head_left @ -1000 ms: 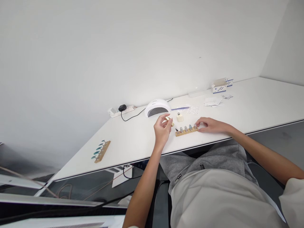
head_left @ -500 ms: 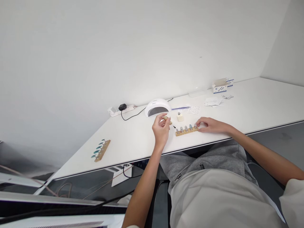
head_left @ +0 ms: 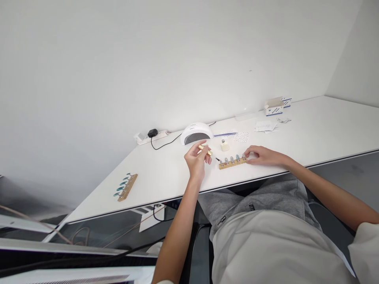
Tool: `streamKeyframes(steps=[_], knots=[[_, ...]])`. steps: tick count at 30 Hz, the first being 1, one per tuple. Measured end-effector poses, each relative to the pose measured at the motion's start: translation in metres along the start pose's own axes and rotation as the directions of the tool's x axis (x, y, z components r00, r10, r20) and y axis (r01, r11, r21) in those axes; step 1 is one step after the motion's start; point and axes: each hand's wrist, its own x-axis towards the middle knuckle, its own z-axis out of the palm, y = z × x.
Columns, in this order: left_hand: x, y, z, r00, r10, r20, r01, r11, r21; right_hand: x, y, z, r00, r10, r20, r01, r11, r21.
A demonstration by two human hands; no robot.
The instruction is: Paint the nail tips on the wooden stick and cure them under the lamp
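Between the thumb and fingers of my left hand is a nail polish brush with a gold cap handle. Its dark tip points right, at the leftmost nail tip of a wooden nail tip stand. Several glittery nail tips stand upright in a row on that stand. My right hand grips the stand's right end with thumb and fingers closed around it. A cream-coloured polish bottle, without its cap, stands just behind the stand.
A white nail lamp sits against the wall, beside blue sticks and sticker sheets. A second stand with teal nail tips lies at the left. Papers and a small box are at the back right; a power strip at back left.
My left hand has shifted slightly left and turned, so more of the gold handle shows. The brush tip now meets or nearly meets the leftmost nail tip. My right hand stays put.
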Motion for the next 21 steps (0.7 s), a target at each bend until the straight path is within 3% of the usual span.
streamKeyframes(steps=[5, 12, 21], knots=[[-0.0010, 0.0011, -0.0004, 0.995, 0.039, 0.087, -0.034, 0.997, -0.065, -0.0006, -0.0035, -0.0003, 1.000, 0.015, -0.001, -0.015, 1.000, -0.010], [-0.0015, -0.0008, 0.0021, 0.994, 0.110, -0.012, -0.109, 0.993, 0.051, -0.0002, 0.0011, 0.0005, 1.000, -0.002, -0.004, 0.001, 1.000, -0.015], [-0.0003, -0.0083, 0.0018, 0.992, 0.119, 0.047, -0.124, 0.986, 0.109, -0.0001, 0.0019, 0.0010, 1.000, -0.003, -0.007, 0.003, 1.000, -0.015]])
